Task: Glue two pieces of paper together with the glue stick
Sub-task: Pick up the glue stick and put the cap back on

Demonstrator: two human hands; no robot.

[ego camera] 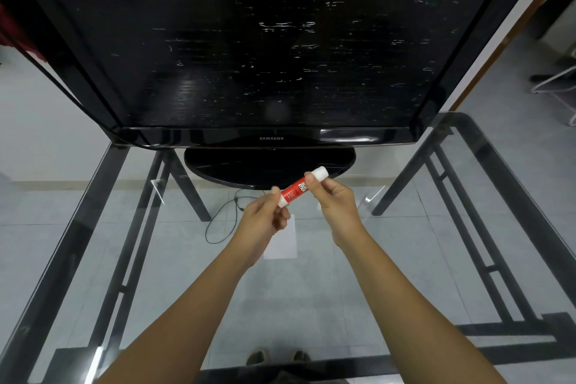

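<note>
A red and white glue stick is held in the air between both hands, tilted up to the right. My left hand pinches its lower white end. My right hand pinches the white cap at the upper end. Below the hands a white sheet of paper lies flat on the glass table; my left hand covers its upper left part. Whether it is one sheet or two stacked cannot be told.
A large black TV on an oval stand fills the far half of the table. The black metal frame and a cable on the floor show through the glass. A white rack stands at the right.
</note>
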